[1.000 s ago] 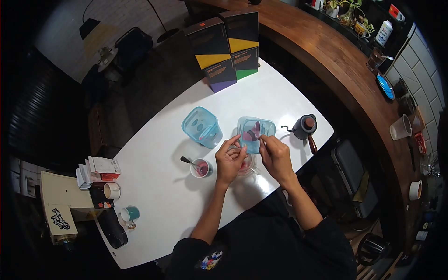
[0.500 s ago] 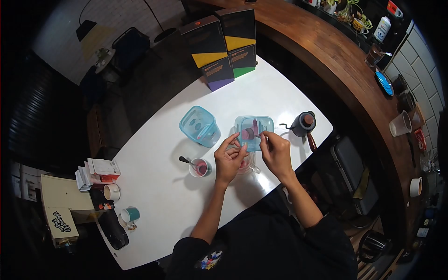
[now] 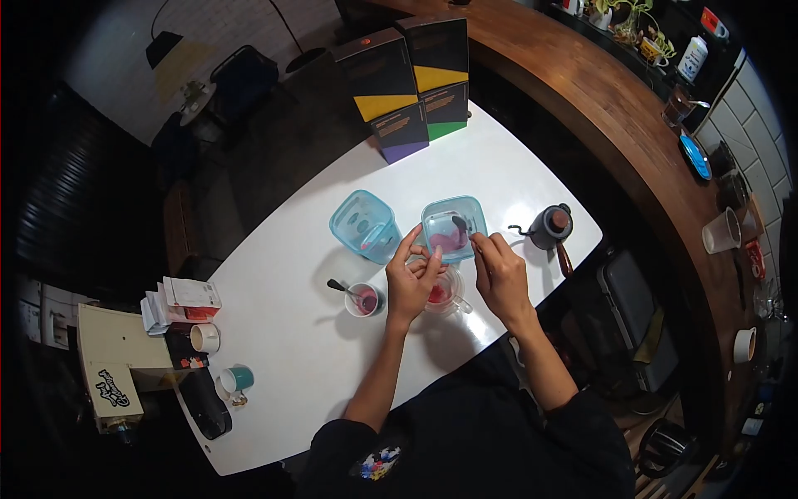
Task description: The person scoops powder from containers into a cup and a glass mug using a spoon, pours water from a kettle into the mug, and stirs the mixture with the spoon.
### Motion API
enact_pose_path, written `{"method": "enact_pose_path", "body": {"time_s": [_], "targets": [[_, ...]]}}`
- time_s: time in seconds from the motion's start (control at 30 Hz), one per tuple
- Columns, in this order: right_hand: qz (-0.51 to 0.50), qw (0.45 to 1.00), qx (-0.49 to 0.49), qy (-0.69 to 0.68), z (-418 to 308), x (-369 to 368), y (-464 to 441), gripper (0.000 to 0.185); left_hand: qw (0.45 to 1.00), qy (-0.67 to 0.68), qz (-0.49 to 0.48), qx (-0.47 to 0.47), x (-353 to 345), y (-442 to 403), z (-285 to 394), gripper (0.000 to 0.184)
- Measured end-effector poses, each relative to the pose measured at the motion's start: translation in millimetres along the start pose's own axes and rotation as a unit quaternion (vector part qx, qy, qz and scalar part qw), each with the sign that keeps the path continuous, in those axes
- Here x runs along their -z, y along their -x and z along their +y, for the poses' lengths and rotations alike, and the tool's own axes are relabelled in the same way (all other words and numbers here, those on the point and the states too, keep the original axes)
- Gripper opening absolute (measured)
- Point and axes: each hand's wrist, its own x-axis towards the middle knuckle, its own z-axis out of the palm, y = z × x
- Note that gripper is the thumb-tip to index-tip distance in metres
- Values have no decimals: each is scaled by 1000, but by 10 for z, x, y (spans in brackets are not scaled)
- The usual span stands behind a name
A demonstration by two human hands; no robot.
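Left hand (image 3: pixel 410 287) had its thumb and index finger nearly closed at the near left side of a blue container (image 3: pixel 453 199), while the other fingers were loosely curled. Right hand (image 3: pixel 504 276) was closed in a narrow pinch by the container's right side, and appeared to have the handle of a dark spoon (image 3: pixel 459 224), although its fingers hid most of this handle. The spoon's head was inside the container, next to some purple contents (image 3: pixel 448 242).

The container was in front of the person, at the far side of a clear glass jug (image 3: pixel 458 306) and partly over it in the view. I could not tell if its bottom touched the jug. To its left stood a second blue container (image 3: pixel 384 248), nearer was a white cup (image 3: pixel 363 309) with another spoon, and to the right a dark kettle (image 3: pixel 549 229).

For working the spoon well, in my judgement, the left grip needed to be firm but gentle, because thin walls could bend. Small strokes low along the bottom seemed wiser than quick ones, and a level container was safer against spilling.
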Motion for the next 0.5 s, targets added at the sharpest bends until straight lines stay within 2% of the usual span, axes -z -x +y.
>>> {"method": "enact_pose_path", "body": {"time_s": [0.07, 0.27, 0.33, 0.37, 0.43, 0.5], "targets": [[-47, 999, 2, 23, 13, -23, -27, 21, 1000, 3, 5, -9, 10, -24, 2, 56], [-85, 995, 14, 48, 91, -98, -96, 18, 1000, -5, 24, 3, 73, -50, -1, 62], [-62, 997, 41, 34, 123, -115, -129, 13, 998, -50, 21, -14, 84, -52, -56, 58], [-47, 999, 25, -2, 159, -128, -189, 11, 997, -66, 38, -12, 76, -56, -104, 51], [-11, 999, -8, -45, 184, -148, -230, 11, 996, -77, 41, -7, 74, -53, -116, 51], [-31, 999, -25, -36, 179, -111, -264, 11, 996, -86, 38, 1, 61, -58, -110, 50]]}}
